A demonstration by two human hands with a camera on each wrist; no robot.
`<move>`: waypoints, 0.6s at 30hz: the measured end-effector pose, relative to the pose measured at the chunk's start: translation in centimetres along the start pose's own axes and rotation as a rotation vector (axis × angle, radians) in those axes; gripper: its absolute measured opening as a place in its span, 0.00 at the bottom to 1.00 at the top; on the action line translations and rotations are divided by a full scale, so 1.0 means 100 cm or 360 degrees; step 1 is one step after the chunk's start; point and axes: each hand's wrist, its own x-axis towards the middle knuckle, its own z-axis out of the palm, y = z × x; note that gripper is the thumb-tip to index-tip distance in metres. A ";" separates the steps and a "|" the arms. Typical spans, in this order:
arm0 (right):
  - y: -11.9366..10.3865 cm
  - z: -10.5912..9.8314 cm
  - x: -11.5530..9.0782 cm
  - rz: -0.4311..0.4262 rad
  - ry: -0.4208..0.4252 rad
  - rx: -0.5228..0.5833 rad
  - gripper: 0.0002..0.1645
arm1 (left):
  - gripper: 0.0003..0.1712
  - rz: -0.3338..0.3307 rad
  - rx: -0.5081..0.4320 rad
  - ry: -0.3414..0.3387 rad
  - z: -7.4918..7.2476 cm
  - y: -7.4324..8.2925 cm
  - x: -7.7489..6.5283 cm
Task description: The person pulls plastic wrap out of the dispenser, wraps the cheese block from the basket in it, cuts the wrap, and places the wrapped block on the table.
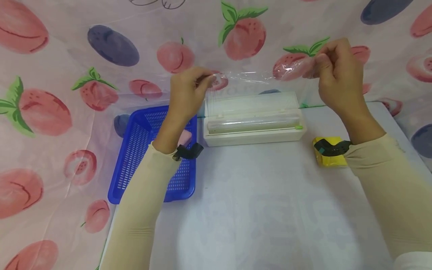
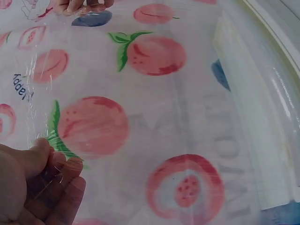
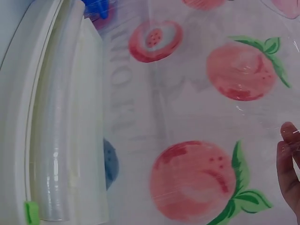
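Fruit-printed cloth [image 1: 206, 33] hangs behind the dispenser [image 1: 254, 137]. Beyond it, both hands [image 1: 187, 90] [image 1: 341, 77] pinch film [image 1: 248, 77], likely light, clingy, best held by corners.

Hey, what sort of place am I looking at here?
Probably an indoor tabletop workspace, perhaps screened off: a white-topped table, a fruit-print sheet behind it, and an open film dispenser standing on top.

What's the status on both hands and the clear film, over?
Left hand, right hand: fingers pinching clear film. Film spans between them; white dispenser open, roll inside. Nothing seen blocking the film; blue basket sits beside the dispenser.
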 end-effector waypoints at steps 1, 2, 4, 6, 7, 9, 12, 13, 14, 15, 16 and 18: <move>-0.002 -0.001 0.001 -0.0010 0.0014 0.0008 0.20 | 0.09 0.0010 0.0000 0.0015 -0.001 0.002 0.001; -0.003 -0.003 0.001 -0.0028 0.0031 0.0012 0.20 | 0.09 0.0014 0.0004 0.0024 -0.003 0.004 0.002; -0.007 -0.005 0.002 -0.0058 0.0068 0.0045 0.19 | 0.09 0.0026 0.0001 0.0045 -0.006 0.009 0.003; -0.010 -0.008 0.002 -0.0077 0.0094 0.0062 0.18 | 0.09 0.0042 0.0002 0.0050 -0.010 0.014 0.003; -0.013 -0.009 0.002 -0.0085 0.0102 0.0078 0.17 | 0.10 0.0046 0.0004 0.0052 -0.011 0.016 0.003; -0.017 -0.013 0.002 -0.0152 0.0119 0.0104 0.15 | 0.10 0.0059 -0.0003 0.0064 -0.015 0.021 0.003; -0.025 -0.019 0.001 -0.0211 0.0171 0.0149 0.11 | 0.12 0.0085 -0.0011 0.0083 -0.020 0.029 0.003; -0.028 -0.020 0.000 -0.0232 0.0191 0.0163 0.11 | 0.12 0.0084 -0.0012 0.0096 -0.022 0.032 0.003; -0.030 -0.022 0.000 -0.0261 0.0212 0.0182 0.10 | 0.12 0.0095 -0.0018 0.0113 -0.024 0.034 0.003; -0.033 -0.024 0.000 -0.0246 0.0233 0.0204 0.09 | 0.12 0.0102 -0.0031 0.0135 -0.026 0.036 0.004; -0.036 -0.025 -0.001 -0.0243 0.0254 0.0223 0.09 | 0.12 0.0103 -0.0051 0.0153 -0.028 0.039 0.004; -0.040 -0.028 -0.003 -0.0257 0.0268 0.0287 0.08 | 0.12 0.0086 -0.0082 0.0177 -0.032 0.044 0.002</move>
